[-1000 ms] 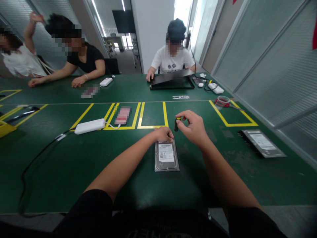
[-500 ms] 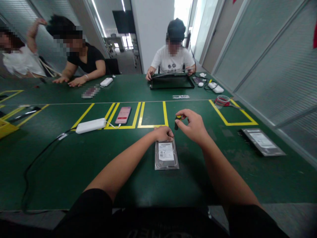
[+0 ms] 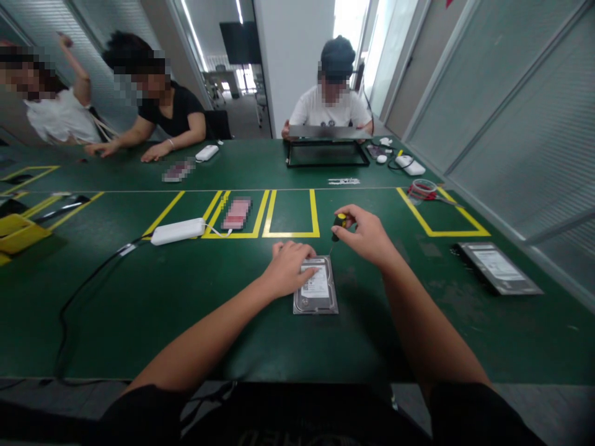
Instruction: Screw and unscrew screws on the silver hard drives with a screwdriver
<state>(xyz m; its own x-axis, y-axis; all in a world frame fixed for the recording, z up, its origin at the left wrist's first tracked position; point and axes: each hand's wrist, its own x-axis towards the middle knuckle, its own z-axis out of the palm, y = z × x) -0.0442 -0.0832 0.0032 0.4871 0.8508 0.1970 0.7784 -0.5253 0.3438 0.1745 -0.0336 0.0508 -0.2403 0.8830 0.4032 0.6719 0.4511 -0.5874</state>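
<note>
A silver hard drive (image 3: 323, 302) with a white label lies flat on the green table in front of me. My left hand (image 3: 290, 269) holds it at its far left part, thumb across the label and fingers by the far edge. In my right hand (image 3: 360, 232) is a screwdriver (image 3: 336, 233) with a black and yellow handle, gripped between thumb and fingers. Its thin shaft points down to the drive's far right corner. Whether the tip sits in a screw is too small to tell.
A second hard drive (image 3: 499, 269) lies at the right. Beyond are a clear round container (image 3: 422, 189), yellow tape outlines (image 3: 316, 214), a phone (image 3: 237, 214) and a white power bank (image 3: 178, 231) with a black cable. Across the table a person holds a panel above a black frame (image 3: 328, 164).
My left hand has shifted from the drive's far edge onto its left side, fingers spreading. The screwdriver's shaft now reaches the drive's corner. The person opposite has raised the panel.
</note>
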